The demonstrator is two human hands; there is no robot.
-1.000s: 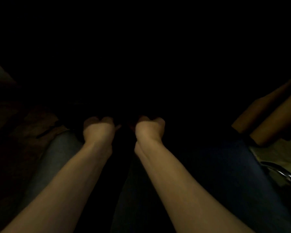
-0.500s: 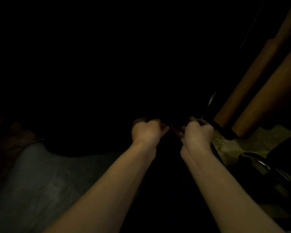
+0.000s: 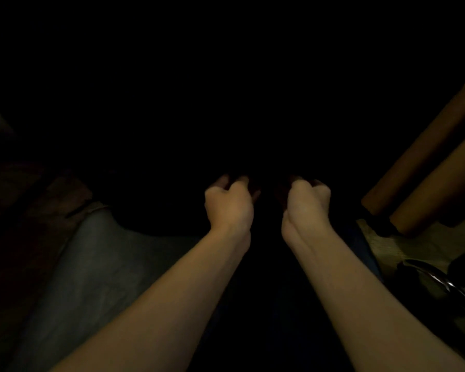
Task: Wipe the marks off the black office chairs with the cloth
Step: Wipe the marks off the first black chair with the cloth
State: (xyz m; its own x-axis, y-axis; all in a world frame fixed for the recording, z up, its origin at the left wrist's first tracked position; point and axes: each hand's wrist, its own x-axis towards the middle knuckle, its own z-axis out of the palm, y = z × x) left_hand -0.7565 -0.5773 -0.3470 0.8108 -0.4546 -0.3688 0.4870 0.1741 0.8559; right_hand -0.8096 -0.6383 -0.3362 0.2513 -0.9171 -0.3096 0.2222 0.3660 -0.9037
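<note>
The scene is very dark. The left hand [image 3: 230,204] and right hand [image 3: 306,202] reach forward side by side, close but apart, fingers curled downward into blackness (whether they clamp on anything cannot be told). Neither cloth nor chair can be made out. Two brown cylinders [image 3: 424,181] lean at right above a pale floor [image 3: 424,245].

rolls [image 3: 424,178]: matt brown paper | bar [image 3: 440,280]: glossy metal
</note>
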